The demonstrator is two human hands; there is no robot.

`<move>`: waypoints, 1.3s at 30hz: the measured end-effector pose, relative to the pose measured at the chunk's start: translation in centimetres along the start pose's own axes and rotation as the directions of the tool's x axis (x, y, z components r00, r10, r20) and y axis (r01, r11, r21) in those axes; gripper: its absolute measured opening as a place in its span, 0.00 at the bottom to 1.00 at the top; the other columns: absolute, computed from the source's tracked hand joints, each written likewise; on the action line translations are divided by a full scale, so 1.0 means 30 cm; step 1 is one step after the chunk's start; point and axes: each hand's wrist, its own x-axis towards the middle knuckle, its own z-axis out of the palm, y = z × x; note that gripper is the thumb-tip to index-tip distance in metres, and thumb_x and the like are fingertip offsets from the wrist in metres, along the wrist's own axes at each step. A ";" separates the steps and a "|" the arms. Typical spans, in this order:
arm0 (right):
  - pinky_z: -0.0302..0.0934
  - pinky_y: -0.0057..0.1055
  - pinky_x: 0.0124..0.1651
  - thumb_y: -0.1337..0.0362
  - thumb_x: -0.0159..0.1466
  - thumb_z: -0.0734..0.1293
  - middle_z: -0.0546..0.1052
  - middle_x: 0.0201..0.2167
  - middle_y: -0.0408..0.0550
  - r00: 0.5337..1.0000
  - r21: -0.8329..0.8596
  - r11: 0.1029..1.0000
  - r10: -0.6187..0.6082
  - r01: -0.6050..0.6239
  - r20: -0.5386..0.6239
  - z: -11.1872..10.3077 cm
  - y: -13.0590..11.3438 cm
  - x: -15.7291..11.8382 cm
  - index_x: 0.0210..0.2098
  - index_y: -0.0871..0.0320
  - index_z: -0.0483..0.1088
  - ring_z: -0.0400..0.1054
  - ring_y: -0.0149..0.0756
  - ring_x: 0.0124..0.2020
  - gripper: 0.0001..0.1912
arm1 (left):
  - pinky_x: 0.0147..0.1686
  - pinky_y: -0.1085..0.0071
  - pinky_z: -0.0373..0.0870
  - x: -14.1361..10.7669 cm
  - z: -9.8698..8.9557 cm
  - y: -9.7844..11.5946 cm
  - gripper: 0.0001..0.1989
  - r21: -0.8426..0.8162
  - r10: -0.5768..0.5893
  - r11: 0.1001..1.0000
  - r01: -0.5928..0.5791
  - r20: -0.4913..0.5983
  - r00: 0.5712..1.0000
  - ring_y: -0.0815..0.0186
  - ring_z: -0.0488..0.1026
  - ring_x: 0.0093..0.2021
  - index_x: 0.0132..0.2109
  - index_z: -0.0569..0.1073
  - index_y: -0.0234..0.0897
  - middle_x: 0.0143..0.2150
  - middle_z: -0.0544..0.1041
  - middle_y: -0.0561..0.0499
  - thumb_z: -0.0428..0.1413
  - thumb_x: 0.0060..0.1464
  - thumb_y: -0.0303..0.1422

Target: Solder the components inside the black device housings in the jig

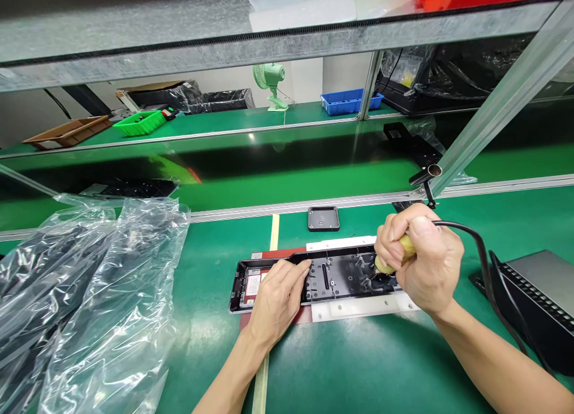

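Note:
A long black plastic housing (344,277) lies in a fixture with white strips (359,308) and a reddish base. My left hand (278,291) rests on the left part of the housing, its fingers close together over the inside; whether they pinch anything is hidden. My right hand (419,255) is wrapped round a corded tool with a yellow handle (407,246), whose lower end points down into the right part of the housing. The tool's tip is hard to make out. Behind the housing sits a small black tray-like part (323,218).
Clear plastic bags with dark parts (107,300) cover the left side. At the right are a black cable (482,252) and a dark metal-topped box (545,282). A metal post (497,97) slants up; behind stand a green fan (269,82) and a blue bin (343,102).

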 end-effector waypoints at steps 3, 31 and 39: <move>0.46 0.25 0.17 0.56 0.72 0.67 0.60 0.17 0.38 1.000 0.001 1.000 0.003 -0.003 -0.002 0.000 -0.001 0.000 0.27 0.57 0.68 0.52 0.26 0.15 0.18 | 0.41 0.63 0.73 0.000 0.000 0.000 0.17 -0.005 0.000 1.000 0.000 -0.002 1.000 0.62 0.71 0.39 0.62 0.74 0.33 0.37 0.76 0.47 0.53 0.70 0.23; 0.46 0.25 0.16 0.57 0.72 0.67 0.60 0.17 0.38 1.000 -0.008 1.000 -0.001 0.001 -0.005 0.001 -0.003 -0.001 0.27 0.57 0.68 0.53 0.26 0.15 0.18 | 0.40 0.63 0.72 0.004 -0.002 0.005 0.16 -0.001 0.006 1.000 -0.006 -0.003 1.000 0.62 0.70 0.38 0.61 0.74 0.32 0.37 0.76 0.47 0.53 0.70 0.22; 0.46 0.25 0.16 0.56 0.72 0.67 0.60 0.17 0.38 1.000 -0.006 1.000 0.005 -0.005 0.000 0.001 0.000 0.000 0.27 0.57 0.68 0.52 0.26 0.15 0.18 | 0.41 0.63 0.73 0.004 -0.002 0.008 0.16 -0.002 0.004 1.000 -0.004 -0.007 1.000 0.62 0.71 0.38 0.61 0.74 0.33 0.37 0.76 0.47 0.53 0.70 0.23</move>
